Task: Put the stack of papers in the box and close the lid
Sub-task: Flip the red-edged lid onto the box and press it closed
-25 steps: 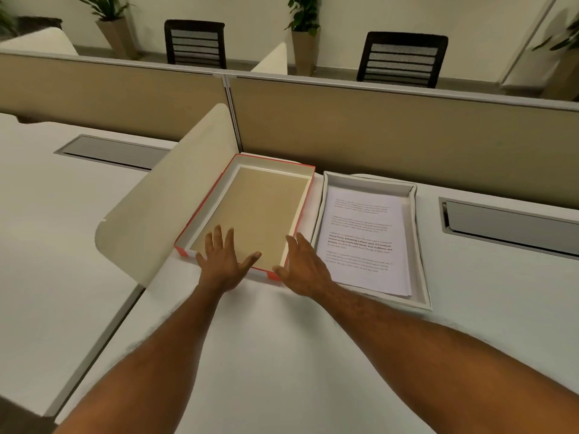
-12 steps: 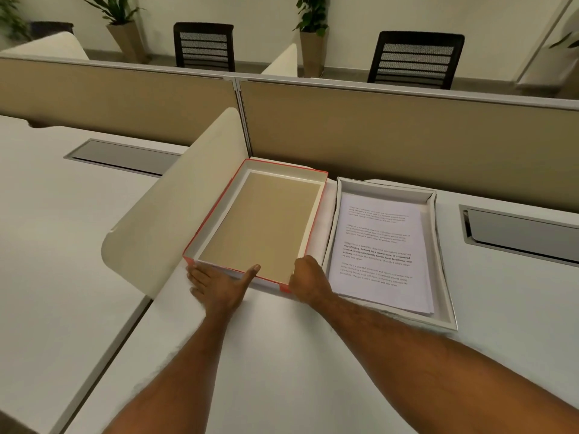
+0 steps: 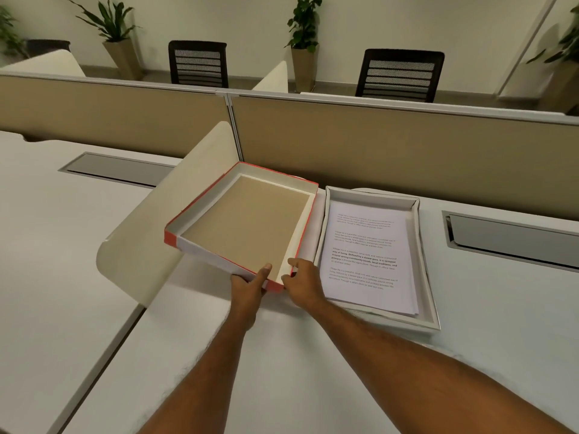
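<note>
The lid [image 3: 247,227], red outside with a brown inner face, is turned upside down and raised off the desk, tilted. My left hand [image 3: 249,288] grips its near edge, thumb inside the rim. My right hand [image 3: 305,283] holds the lid's near right corner with curled fingers. Right of the lid sits the shallow white box [image 3: 430,277]. Inside it lies the stack of papers [image 3: 366,261], printed side up, touched by neither hand.
A cream curved divider [image 3: 156,220] stands just left of the lid. A beige partition wall [image 3: 407,145] runs behind both. Grey cable flaps [image 3: 112,167] [image 3: 513,239] are set into the white desk. Chairs and potted plants stand beyond the partition.
My hands went from lying flat at the lid's near edge to gripping it. The lid has come up off the desk and tilted.
</note>
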